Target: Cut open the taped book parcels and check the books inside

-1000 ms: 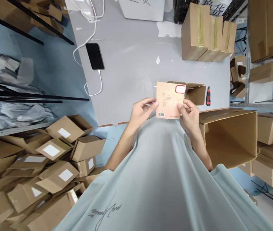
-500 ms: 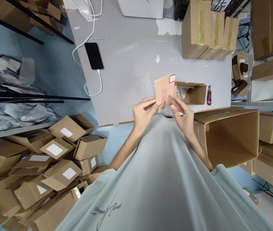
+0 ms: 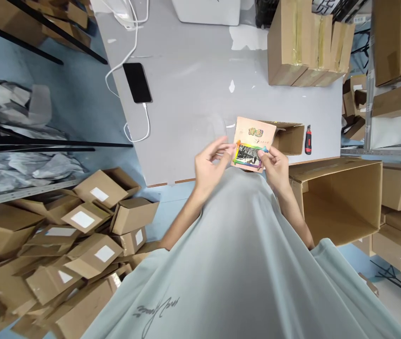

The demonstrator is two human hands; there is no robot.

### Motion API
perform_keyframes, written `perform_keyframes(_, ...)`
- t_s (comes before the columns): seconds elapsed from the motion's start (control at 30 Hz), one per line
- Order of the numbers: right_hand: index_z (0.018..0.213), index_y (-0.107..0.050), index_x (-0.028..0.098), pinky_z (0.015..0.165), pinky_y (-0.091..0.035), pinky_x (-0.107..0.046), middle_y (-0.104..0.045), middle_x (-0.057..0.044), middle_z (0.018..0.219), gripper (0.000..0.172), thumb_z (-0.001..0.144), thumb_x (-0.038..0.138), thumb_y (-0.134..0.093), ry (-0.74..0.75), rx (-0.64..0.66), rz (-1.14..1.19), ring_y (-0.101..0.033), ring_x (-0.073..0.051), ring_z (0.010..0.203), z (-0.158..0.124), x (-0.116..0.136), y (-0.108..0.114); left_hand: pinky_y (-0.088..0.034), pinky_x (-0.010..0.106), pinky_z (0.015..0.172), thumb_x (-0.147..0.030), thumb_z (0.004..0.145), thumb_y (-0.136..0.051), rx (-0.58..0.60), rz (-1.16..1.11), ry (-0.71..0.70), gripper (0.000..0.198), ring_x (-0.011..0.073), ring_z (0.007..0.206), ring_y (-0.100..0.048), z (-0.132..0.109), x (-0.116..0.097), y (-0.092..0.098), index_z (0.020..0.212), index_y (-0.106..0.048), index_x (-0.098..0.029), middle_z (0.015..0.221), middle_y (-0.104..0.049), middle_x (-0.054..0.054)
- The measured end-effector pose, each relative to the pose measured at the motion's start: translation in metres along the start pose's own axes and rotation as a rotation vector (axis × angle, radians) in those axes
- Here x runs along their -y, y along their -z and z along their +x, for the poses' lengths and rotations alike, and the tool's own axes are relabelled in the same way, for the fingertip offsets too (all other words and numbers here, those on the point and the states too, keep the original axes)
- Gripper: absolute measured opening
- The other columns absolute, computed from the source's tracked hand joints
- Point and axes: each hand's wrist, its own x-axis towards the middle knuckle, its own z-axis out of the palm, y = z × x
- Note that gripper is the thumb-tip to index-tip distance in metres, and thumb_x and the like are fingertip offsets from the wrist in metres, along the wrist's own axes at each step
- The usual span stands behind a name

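I hold a thin pink booklet point(image 3: 255, 136) upright over the front edge of the grey table point(image 3: 193, 89). Its face now shows a yellow title and a dark picture in a rainbow frame. My left hand point(image 3: 210, 163) pinches its lower left edge. My right hand point(image 3: 274, 165) grips its lower right corner. Just behind the booklet a small open cardboard box point(image 3: 290, 137) lies on the table.
A red utility knife point(image 3: 308, 140) lies right of the small box. A black phone point(image 3: 137, 82) on a white cable rests far left on the table. Taped cartons point(image 3: 302, 44) stand at the back. A large open carton point(image 3: 341, 200) is at my right, piled small boxes point(image 3: 80, 235) at my left.
The booklet was turned over in my hands: its back with barcode and red-edged label showed, then its edge, and now its pictured front faces me.
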Motion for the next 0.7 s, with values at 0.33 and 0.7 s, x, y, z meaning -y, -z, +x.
perform_keyframes(0.33,0.104,-0.084,0.028,0.071,-0.066,-0.033,-0.075,0.002,0.077,0.049,0.092,0.076,-0.086,-0.039,0.120,0.067,-0.072,-0.018,0.070,0.005,0.003,0.008,-0.071,0.044,0.095,-0.072,0.067,-0.106,0.255,-0.260,0.256,0.067,0.0321,0.107,-0.085,0.013,0.013,0.003,0.107,-0.092,-0.019,0.111,-0.090,0.013)
perform_keyframes(0.7,0.135,-0.080,0.030,0.105,-0.070,-0.049,-0.084,-0.011,0.136,0.067,0.090,0.079,-0.085,0.036,-0.050,-0.027,-0.081,-0.030,0.123,0.008,-0.003,0.001,-0.071,0.043,0.089,-0.072,0.076,-0.100,0.122,-0.217,0.228,0.057,0.0314,0.099,-0.085,0.002,0.011,-0.006,0.100,-0.093,-0.021,0.103,-0.090,0.008)
